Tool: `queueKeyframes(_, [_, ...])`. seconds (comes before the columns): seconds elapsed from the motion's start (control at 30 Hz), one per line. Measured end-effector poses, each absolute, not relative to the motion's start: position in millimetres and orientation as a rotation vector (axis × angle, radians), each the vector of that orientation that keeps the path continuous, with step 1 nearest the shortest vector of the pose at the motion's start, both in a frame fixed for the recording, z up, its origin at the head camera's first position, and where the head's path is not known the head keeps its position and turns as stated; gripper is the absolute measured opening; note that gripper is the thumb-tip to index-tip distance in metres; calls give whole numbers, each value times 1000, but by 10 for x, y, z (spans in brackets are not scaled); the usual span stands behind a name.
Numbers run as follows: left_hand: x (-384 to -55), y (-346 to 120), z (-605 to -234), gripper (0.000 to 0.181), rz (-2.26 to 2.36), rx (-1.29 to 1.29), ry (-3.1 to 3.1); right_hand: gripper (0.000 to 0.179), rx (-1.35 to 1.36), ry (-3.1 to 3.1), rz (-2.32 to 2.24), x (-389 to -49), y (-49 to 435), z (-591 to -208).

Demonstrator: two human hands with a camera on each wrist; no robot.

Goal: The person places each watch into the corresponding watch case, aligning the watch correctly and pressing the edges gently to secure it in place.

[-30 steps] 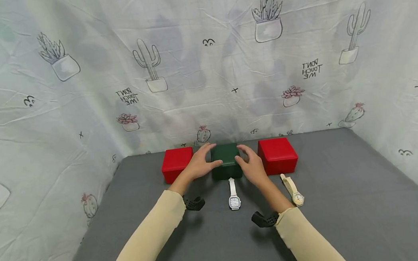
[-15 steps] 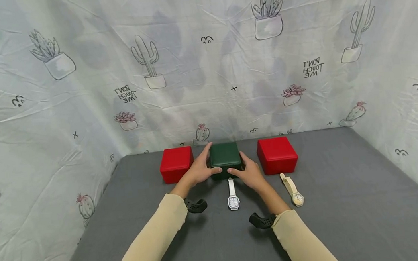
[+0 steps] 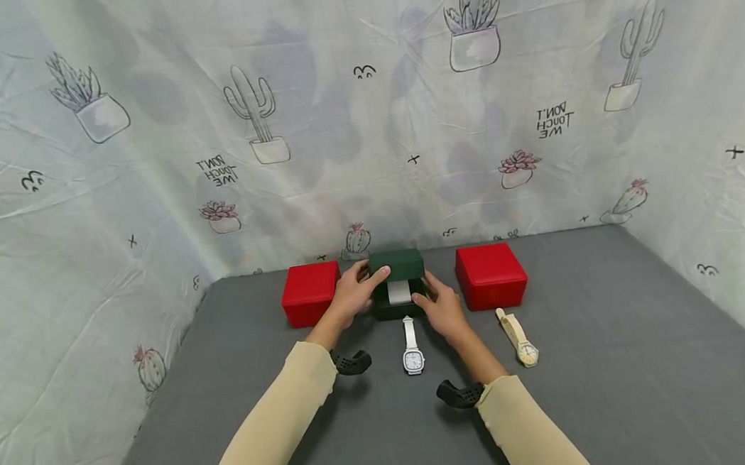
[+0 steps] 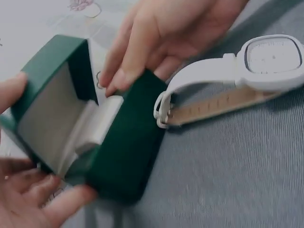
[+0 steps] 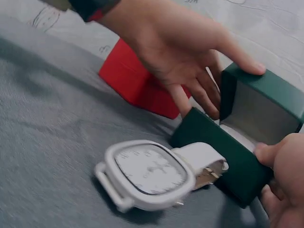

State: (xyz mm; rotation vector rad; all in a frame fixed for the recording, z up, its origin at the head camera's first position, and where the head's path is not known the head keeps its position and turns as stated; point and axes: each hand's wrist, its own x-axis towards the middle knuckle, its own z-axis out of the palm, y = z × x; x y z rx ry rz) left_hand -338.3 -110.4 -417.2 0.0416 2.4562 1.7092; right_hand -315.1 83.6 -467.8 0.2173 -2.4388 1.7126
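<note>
Head view: on my feed, a pale cloth backdrop printed with potted cacti [image 3: 326,107] rises behind a grey fabric tabletop [image 3: 622,331]. Toward the back, a glossy red box [image 3: 311,293] sits left and a second glossy red box [image 3: 491,275] sits right. Between them is a dark green hinged box [image 3: 396,265], its lid tilted up. Both hands are closed on it: the left hand [image 3: 349,295] grips the lid, thumb on top, while the right hand [image 3: 446,310] holds the right side of the base, thumb at the front rim. A white-strapped watch with a rounded-square dial [image 3: 413,354] lies just in front, long axis pointing at the green box, dial toward me, right hand nearer. A cream round-dialled watch [image 3: 516,335] lies farther right. Smallest, a white cushion [image 3: 399,292] sits inside the green box.
</note>
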Motion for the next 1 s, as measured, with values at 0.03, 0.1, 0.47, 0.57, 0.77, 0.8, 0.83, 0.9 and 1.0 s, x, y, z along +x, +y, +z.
queueKeyframes(0.03, [-3391, -1082, -4167, 89, 1707, -1, 2475, 61, 191, -2402, 1761, -3147, 822, -4692])
queueKeyframes(0.1, [-3441, -1033, -4180, 94, 1708, -87, 2530, 61, 160, -2340, 1822, -3147, 791, -4724])
queueKeyframes(0.47, [-3587, -965, -3987, 100, 1692, -242, 2421, 59, 104, -2249, 1903, -3161, 743, -4745])
queueKeyframes(0.57, [-3597, -985, -3994, 106, 1669, -214, 2379, 59, 126, -2274, 1872, -3153, 741, -4751])
queueKeyframes(0.77, [-3480, -945, -4073, 85, 1630, -164, 2515, 60, 100, -2252, 1895, -3146, 736, -4771])
queueKeyframes(0.8, [-3454, -932, -4086, 77, 1612, -139, 2579, 59, 100, -2248, 1890, -3152, 738, -4773])
queueKeyframes(0.83, [-3432, -920, -4096, 70, 1571, -104, 2659, 60, 96, -2244, 1891, -3157, 739, -4773])
queueKeyframes(0.9, [-3403, -902, -4103, 57, 1408, 16, 2835, 60, 85, -2233, 1900, -3165, 742, -4770])
queueKeyframes(1.0, [-3412, -882, -4089, 50, 1043, 260, 3022, 60, 72, -2222, 1913, -3168, 738, -4763])
